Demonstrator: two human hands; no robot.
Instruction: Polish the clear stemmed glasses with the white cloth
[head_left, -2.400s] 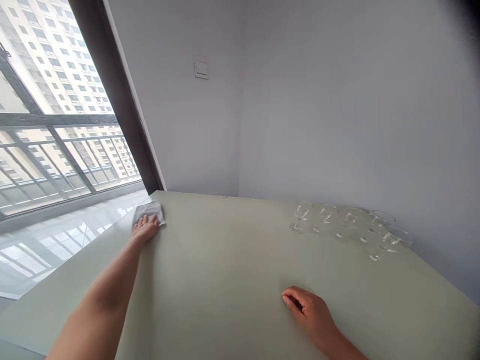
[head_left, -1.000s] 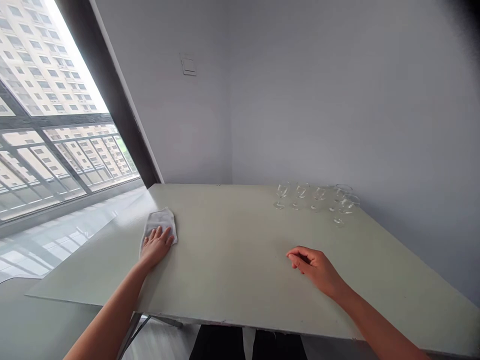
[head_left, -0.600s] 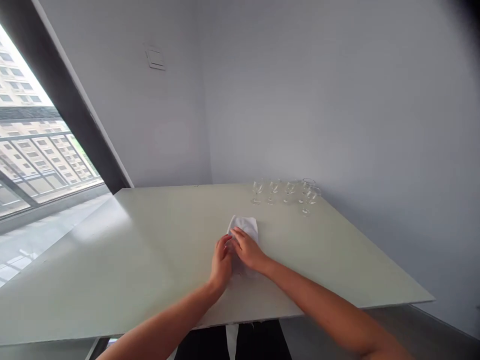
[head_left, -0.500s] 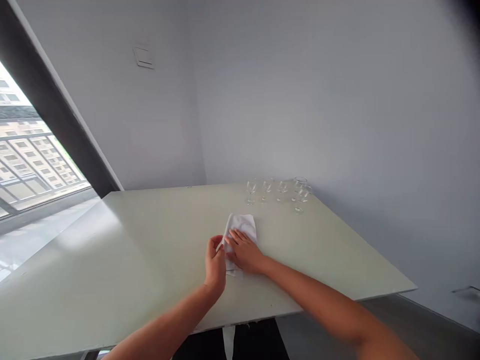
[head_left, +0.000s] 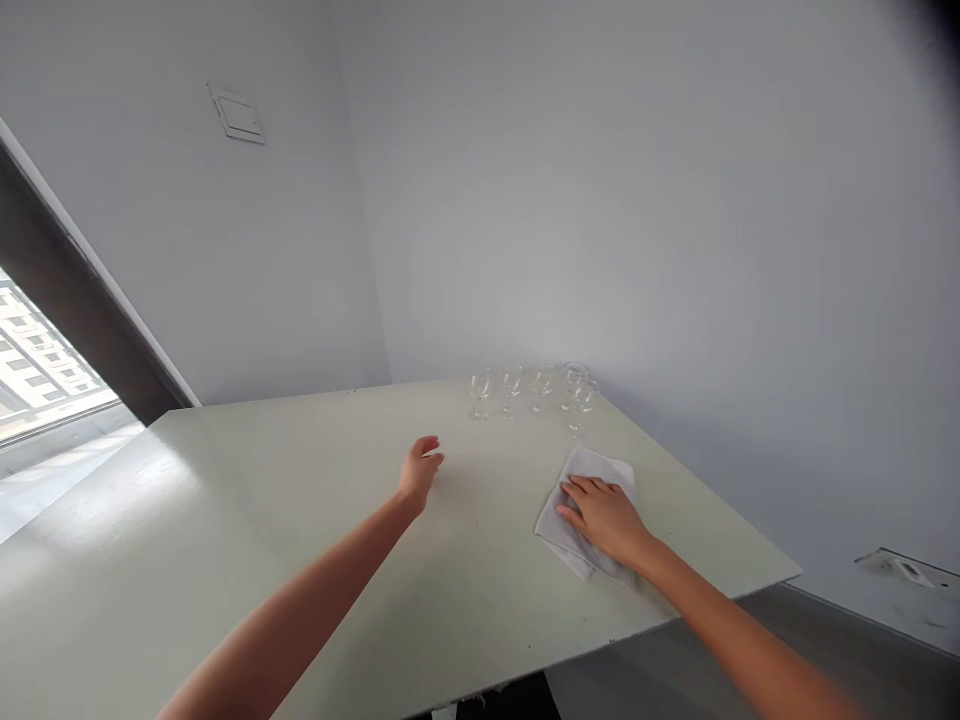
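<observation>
A folded white cloth (head_left: 596, 468) lies on the pale table near its right edge. My right hand (head_left: 606, 518) rests flat on top of the cloth, fingers stretched forward and thumb apart, hiding its middle. Left of it, my left hand (head_left: 421, 470) is at the middle of the table with nothing in it, its thumb and fingers apart and slightly curled. Beyond the cloth stand several clear stemmed glasses, among them a left one (head_left: 481, 392) and a near right one (head_left: 580, 405).
The glossy table (head_left: 300, 470) reaches towards a grey wall corner, with the glasses along its far right side. A window (head_left: 45, 360) with a dark frame is at the left. A switch plate (head_left: 238, 117) is on the wall.
My right hand and the cloth have moved right across the table. My left hand has come off the cloth and its fingers are apart. The view has shifted to the right.
</observation>
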